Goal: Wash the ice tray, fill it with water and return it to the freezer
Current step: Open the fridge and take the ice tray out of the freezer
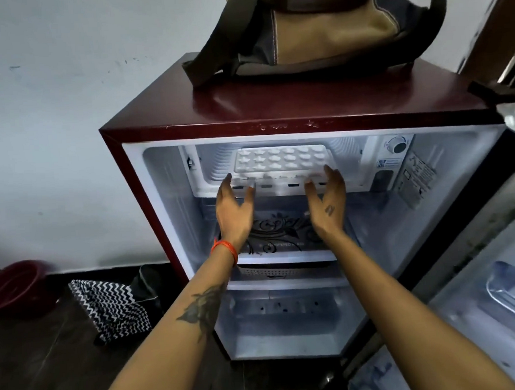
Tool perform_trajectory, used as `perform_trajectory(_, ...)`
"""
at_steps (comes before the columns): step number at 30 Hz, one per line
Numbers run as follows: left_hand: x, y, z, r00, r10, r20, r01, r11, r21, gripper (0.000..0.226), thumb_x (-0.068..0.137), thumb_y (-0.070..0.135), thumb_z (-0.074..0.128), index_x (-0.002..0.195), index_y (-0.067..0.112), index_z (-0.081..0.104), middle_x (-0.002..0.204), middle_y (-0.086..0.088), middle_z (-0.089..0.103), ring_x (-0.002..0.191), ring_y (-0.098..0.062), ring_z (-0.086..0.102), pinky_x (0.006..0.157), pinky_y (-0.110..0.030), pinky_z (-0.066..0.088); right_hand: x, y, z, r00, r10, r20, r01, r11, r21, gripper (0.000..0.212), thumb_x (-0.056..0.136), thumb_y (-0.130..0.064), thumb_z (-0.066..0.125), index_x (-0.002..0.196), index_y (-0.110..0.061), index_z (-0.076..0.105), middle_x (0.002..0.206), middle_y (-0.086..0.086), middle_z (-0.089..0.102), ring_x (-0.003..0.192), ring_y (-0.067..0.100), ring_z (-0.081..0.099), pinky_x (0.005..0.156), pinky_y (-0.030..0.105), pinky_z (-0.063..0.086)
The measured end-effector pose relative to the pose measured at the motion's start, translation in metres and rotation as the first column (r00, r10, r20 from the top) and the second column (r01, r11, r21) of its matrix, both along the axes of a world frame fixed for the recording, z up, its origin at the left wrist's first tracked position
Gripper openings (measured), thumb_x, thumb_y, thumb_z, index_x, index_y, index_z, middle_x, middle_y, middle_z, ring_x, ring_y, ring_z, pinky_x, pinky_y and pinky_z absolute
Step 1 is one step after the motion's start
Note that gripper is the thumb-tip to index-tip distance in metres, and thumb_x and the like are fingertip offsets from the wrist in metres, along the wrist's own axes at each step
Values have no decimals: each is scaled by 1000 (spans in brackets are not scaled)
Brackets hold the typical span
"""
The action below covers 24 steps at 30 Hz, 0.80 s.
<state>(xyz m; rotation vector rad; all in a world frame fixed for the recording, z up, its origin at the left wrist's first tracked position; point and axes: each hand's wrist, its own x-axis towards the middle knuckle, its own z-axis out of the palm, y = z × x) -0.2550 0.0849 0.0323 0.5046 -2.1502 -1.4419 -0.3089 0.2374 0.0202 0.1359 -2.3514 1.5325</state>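
Note:
A white ice tray [281, 160] lies flat inside the freezer compartment [348, 152] at the top of an open maroon fridge [275, 107]. My left hand [234, 209] is at the tray's front left corner and my right hand [328, 203] at its front right corner. The palms face each other with the fingers spread. The fingertips reach the tray's front edge, and I cannot tell whether they touch it. Neither hand is closed around anything. Whether there is water in the tray's cells cannot be made out.
A tan and dark bag [316, 33] sits on the fridge top. The fridge door [493, 278] stands open at the right. Below the freezer are a patterned glass shelf [282, 238] and a clear drawer [287, 324]. A red bowl [16, 285] and a zigzag cloth [113, 309] lie at the left.

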Motion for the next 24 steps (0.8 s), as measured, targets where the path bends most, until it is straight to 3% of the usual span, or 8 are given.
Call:
perform_trajectory(6,-40,-20,2,997,56,57,-57,998,18,64,91,33,60,145,9,34,126,-14,57,102,-23,57,89,-18,38,-43,-2,-2,981,-187,43,181,977,116,60,97,-34,49,146,-7,29,154,18,26,142,31,23,115,36,17)
perform_trajectory(9,-55,-25,3,991,64,118,-71,996,59,61,92,33,59,142,4,38,115,-15,63,107,-26,58,93,-31,44,-56,-1,-4,961,-263,89,228,929,291,60,99,-38,40,147,-6,25,153,18,27,139,34,26,113,36,14)
perform_trajectory(14,-70,-27,4,981,105,161,-111,993,29,41,93,33,56,113,-3,60,112,-21,66,107,-37,59,87,-35,45,-66,1,2,935,-332,125,257,877,405,51,100,-35,38,139,-3,38,139,24,44,128,39,36,102,41,32)
perform_trajectory(20,-69,-32,5,975,164,151,-183,975,123,32,88,32,63,96,1,69,99,-16,71,96,-32,65,75,-29,46,-64,6,14,928,-320,192,287,940,183,44,93,-31,56,126,-3,55,131,19,56,122,34,50,100,32,38)
perform_trajectory(24,-61,-26,9,976,179,124,-203,955,217,20,87,25,62,92,7,66,94,-13,71,89,-28,65,71,-26,47,-51,7,19,920,-243,307,295,946,-137,46,89,-24,63,129,-2,53,134,17,52,124,32,50,105,34,40)
